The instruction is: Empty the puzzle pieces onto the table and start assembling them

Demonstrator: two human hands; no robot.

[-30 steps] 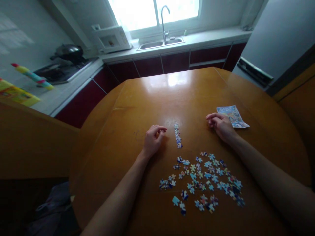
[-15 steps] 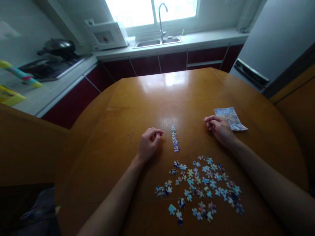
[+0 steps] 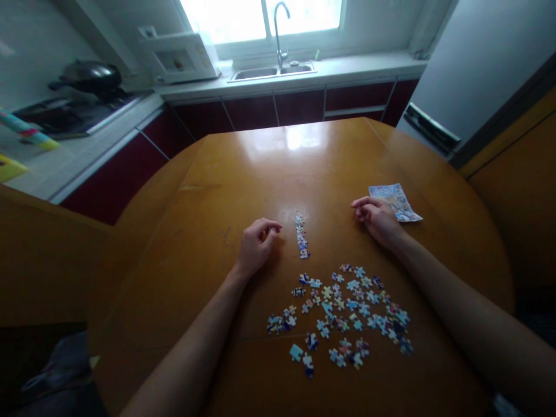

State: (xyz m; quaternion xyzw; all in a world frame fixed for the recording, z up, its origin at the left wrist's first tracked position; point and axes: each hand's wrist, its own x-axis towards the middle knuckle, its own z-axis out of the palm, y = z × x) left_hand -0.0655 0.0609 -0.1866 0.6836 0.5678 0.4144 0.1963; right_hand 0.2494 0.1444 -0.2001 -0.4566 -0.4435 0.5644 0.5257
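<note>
My left hand (image 3: 256,243) rests on the table, its fingers loosely bent and the thumb near the index finger, with nothing visible in it. Just right of its fingertips lies a narrow strip of joined jigsaw pieces (image 3: 301,236), not touched. On the right, my right hand (image 3: 377,220) rests with fingers loosely curled, also showing nothing held. It lies beside a printed picture sheet (image 3: 402,202) and overlaps its near left edge. Between my forearms, many loose jigsaw pieces (image 3: 353,307) are scattered, some overlapping.
The wooden table (image 3: 208,191) has angled far corners. Beyond it stand a counter with a sink (image 3: 256,73), a tap (image 3: 278,35), a microwave oven (image 3: 178,58) and a wok (image 3: 89,76) on the stove. A fridge (image 3: 473,69) stands at the right.
The view has shifted slightly, so everything sits a little further left and higher. Both hands keep their pose and place on the table; the pieces lie as before.
</note>
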